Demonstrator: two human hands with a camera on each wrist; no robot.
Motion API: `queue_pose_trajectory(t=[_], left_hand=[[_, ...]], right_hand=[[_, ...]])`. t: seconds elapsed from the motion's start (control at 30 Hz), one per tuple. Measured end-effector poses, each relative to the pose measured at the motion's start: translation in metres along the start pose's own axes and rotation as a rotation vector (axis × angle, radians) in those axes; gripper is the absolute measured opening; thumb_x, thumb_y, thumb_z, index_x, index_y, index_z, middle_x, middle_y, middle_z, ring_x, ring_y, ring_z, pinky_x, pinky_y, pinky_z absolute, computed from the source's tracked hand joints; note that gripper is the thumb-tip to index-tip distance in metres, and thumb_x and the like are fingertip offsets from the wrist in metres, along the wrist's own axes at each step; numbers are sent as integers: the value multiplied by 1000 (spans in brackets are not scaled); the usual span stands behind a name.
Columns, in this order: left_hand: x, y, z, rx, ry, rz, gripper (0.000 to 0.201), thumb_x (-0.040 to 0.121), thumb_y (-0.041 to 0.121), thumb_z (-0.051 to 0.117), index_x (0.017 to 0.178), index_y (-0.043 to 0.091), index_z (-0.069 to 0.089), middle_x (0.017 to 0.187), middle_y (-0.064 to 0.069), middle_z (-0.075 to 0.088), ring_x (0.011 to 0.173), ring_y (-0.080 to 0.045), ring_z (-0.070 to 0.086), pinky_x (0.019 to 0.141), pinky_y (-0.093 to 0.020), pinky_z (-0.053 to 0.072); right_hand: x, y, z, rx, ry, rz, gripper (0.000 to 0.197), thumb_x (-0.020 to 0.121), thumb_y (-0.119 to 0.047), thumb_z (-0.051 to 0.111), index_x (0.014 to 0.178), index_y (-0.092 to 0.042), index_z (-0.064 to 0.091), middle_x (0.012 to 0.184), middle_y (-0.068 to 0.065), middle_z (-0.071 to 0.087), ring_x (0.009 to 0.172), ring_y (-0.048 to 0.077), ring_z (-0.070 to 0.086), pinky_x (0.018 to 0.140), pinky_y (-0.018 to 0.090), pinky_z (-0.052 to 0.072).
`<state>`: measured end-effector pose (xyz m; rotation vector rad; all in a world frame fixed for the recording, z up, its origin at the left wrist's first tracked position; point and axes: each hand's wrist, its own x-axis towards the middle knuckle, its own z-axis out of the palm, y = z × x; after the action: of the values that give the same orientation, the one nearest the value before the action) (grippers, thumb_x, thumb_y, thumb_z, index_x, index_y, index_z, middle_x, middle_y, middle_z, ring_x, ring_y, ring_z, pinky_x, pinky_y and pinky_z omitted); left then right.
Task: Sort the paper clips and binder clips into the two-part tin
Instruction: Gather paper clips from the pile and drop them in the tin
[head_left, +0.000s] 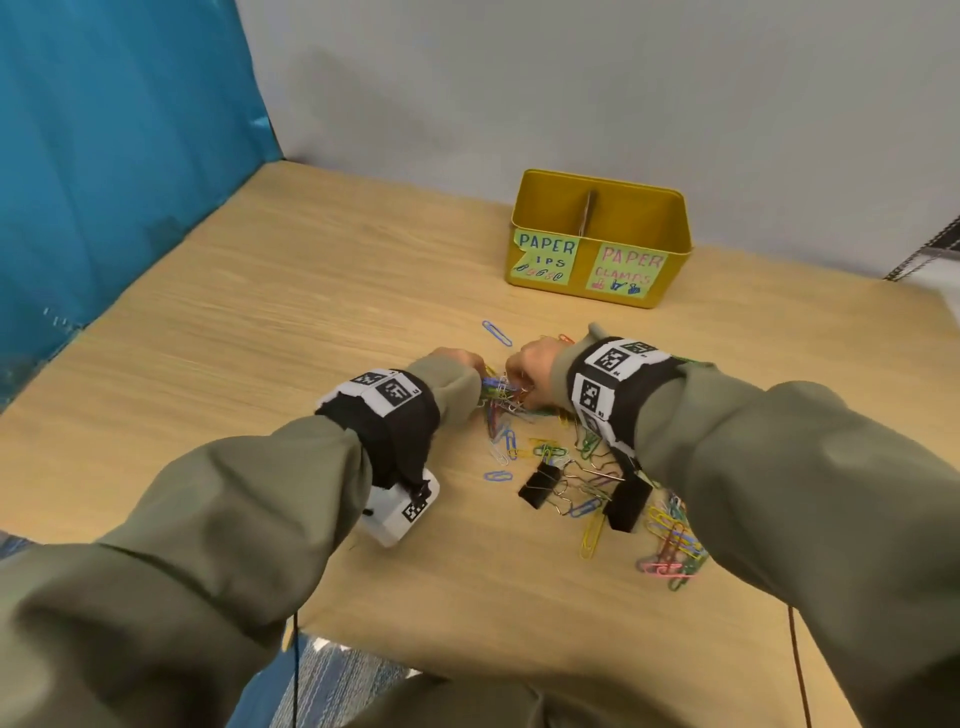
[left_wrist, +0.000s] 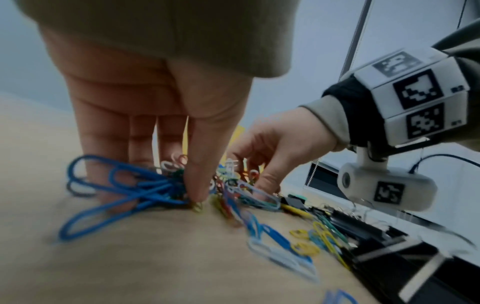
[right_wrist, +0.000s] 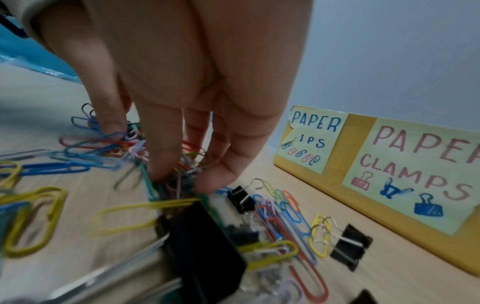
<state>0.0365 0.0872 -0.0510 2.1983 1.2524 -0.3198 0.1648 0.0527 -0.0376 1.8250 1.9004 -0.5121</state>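
Note:
A yellow two-part tin (head_left: 670, 249) stands at the back of the table, labelled PAPER CLIPS on the left part and PAPER CLAMPS on the right. Coloured paper clips (head_left: 501, 392) lie tangled in a heap mid-table. My left hand (head_left: 460, 361) and right hand (head_left: 524, 379) meet over that heap. In the left wrist view my left hand (left_wrist: 166, 183) pinches a bunch of blue clips (left_wrist: 124, 185) with thumb and fingers. My right hand (right_wrist: 187, 179) pinches another bunch of clips (right_wrist: 179, 185) against the table. Black binder clips (head_left: 540, 484) lie nearer me.
More paper clips (head_left: 672, 545) are scattered under my right forearm, and one blue clip (head_left: 497, 332) lies alone toward the tin. Small binder clips (right_wrist: 348, 246) sit in front of the tin wall (right_wrist: 353, 148). A blue curtain (head_left: 104, 156) bounds the table's left side.

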Motion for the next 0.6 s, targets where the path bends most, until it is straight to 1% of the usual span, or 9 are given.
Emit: queue_pose_trajectory(t=[0.07,0.13,0.2,0.27,0.33,0.4,0.47,0.53,0.6], left_hand=[[6,0,-5,42,-9,-10,39,89,5,53,128,8,57,132,-14,58,120,-29,55,99,-30,42],[9,-1,-11,54,0,-22,41,91,9,56,132,8,54,136,-9,56,119,-22,55,99,-28,41],[15,-3,-17,-54,17,-3,41,91,8,57,132,5,53,134,-10,57,107,-20,57,88,-26,43],[22,-3,-24,-293,14,31,43,88,4,61,130,0,52,119,-15,60,84,-23,59,68,-27,52],[27,3,-37,-531,4,79,40,87,-2,60,126,-4,51,96,-12,57,63,-17,54,45,-19,52],[33,16,-58,-637,43,136,29,87,-7,57,115,0,52,79,-6,53,60,-15,51,40,-15,51],[40,33,-87,-736,110,193,16,88,-10,53,92,6,52,73,-3,49,59,-14,50,38,-15,50],[50,52,-117,-809,185,233,25,90,-9,51,76,12,49,71,-3,47,52,-11,55,39,-16,51],[67,67,-137,-822,304,245,9,89,0,56,86,9,58,79,-7,56,57,-11,67,56,-25,60]], right_hand=[[-1,6,-3,85,2,38,35,88,-20,61,121,-11,57,122,9,60,109,27,57,93,36,46],[-1,17,-1,338,13,91,34,86,-17,65,119,-9,60,102,6,64,82,23,61,71,27,53],[-1,31,0,693,52,144,32,84,-10,68,115,-5,63,76,1,58,52,15,56,46,20,50],[-4,44,-4,964,122,136,28,83,-4,67,111,-1,63,71,2,56,35,6,55,37,14,47],[-10,54,-16,1183,174,83,21,84,3,64,104,-2,63,75,6,58,33,4,56,37,10,48],[-14,62,-37,1364,260,28,17,84,8,60,98,0,63,74,7,60,38,6,58,40,11,51],[-14,72,-64,1478,381,-22,16,86,10,56,85,-5,62,58,1,64,36,4,57,41,12,52],[-7,82,-91,1547,519,-37,22,87,10,56,75,-8,57,43,-4,63,34,2,57,39,13,51],[4,92,-113,1601,651,3,24,86,11,56,72,-9,54,49,-3,63,35,3,58,37,14,49]])
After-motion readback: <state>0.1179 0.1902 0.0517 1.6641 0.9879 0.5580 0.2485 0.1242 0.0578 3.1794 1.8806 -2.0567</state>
